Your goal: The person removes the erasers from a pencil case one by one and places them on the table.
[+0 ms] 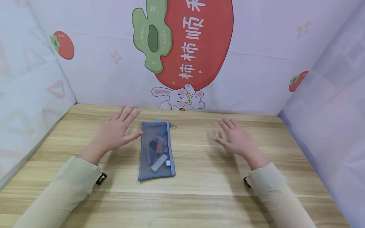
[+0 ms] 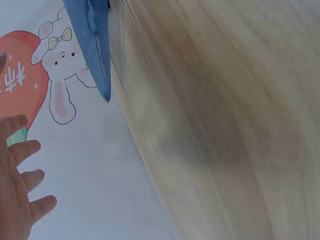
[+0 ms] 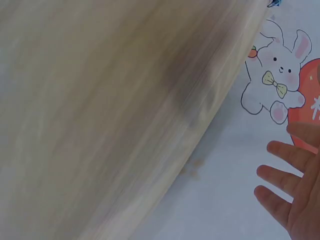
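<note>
A blue mesh zip pouch (image 1: pixel 145 136) lies flat on the wooden table, a little left of the middle. Through its mesh show several small blocks, among them a red one (image 1: pixel 160 147) and a pale grey one (image 1: pixel 159 162); their exact kind is unclear. My left hand (image 1: pixel 114 131) hovers just left of the pouch, fingers spread, thumb tip near its left edge and holding nothing. Over the table to the right, my right hand (image 1: pixel 236 137) is held out with straight fingers and nothing in it. The left wrist view catches part of the pouch (image 2: pixel 92 45) at the top.
The wooden table (image 1: pixel 196 202) meets a white backdrop (image 1: pixel 256 72) printed with a large red persimmon and a rabbit. Pale side walls (image 1: pixel 336 104) stand at left and right. A metal ring (image 1: pixel 173 126) hangs at the pouch's top right corner.
</note>
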Demonstrator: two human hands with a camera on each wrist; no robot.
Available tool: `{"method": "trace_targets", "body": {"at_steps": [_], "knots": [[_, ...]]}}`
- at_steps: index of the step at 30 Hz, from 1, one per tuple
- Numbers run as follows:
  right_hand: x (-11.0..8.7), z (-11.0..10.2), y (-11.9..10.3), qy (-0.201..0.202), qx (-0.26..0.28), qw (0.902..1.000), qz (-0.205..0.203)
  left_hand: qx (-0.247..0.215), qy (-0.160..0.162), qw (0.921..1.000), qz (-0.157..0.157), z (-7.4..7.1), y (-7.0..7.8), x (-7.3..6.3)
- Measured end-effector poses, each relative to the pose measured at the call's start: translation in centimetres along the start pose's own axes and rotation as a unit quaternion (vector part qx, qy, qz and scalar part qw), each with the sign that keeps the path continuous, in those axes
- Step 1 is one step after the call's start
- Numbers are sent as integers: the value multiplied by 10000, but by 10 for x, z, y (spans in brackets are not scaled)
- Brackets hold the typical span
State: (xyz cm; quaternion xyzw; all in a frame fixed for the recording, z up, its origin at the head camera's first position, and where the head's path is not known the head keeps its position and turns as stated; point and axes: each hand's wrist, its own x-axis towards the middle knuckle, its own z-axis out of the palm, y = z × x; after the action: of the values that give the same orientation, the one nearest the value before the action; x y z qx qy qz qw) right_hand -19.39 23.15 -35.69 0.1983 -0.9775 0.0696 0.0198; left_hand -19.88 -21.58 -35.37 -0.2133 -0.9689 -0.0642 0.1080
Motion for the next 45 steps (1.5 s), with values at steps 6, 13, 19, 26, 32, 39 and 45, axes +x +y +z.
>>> {"method": "trace_targets", "body": {"at_steps": [6, 13, 19, 26, 32, 39, 45], "knots": [[11, 2, -14, 114, 108, 9996, -219, -8, -72, 9998, 163, 1, 6, 2], [24, 6, -34, 273, 198, 9984, -462, -110, -334, 9988, 341, 2, 13, 6], [39, 11, -50, 269, 277, 9974, -603, -81, -528, 9975, 454, 5, 20, 10], [52, 14, -67, 87, 429, 9976, -536, -285, -565, 9959, 650, 9, 29, 14], [64, 16, -76, -80, 984, 9930, -650, -397, -687, 9939, 767, 9, 36, 16], [75, 19, -85, -379, 1436, 9866, -677, -519, -810, 9918, 835, 11, 42, 18], [88, 21, -87, -590, 2152, 9744, -288, -613, -1010, 9893, 850, 14, 46, 23]]}}
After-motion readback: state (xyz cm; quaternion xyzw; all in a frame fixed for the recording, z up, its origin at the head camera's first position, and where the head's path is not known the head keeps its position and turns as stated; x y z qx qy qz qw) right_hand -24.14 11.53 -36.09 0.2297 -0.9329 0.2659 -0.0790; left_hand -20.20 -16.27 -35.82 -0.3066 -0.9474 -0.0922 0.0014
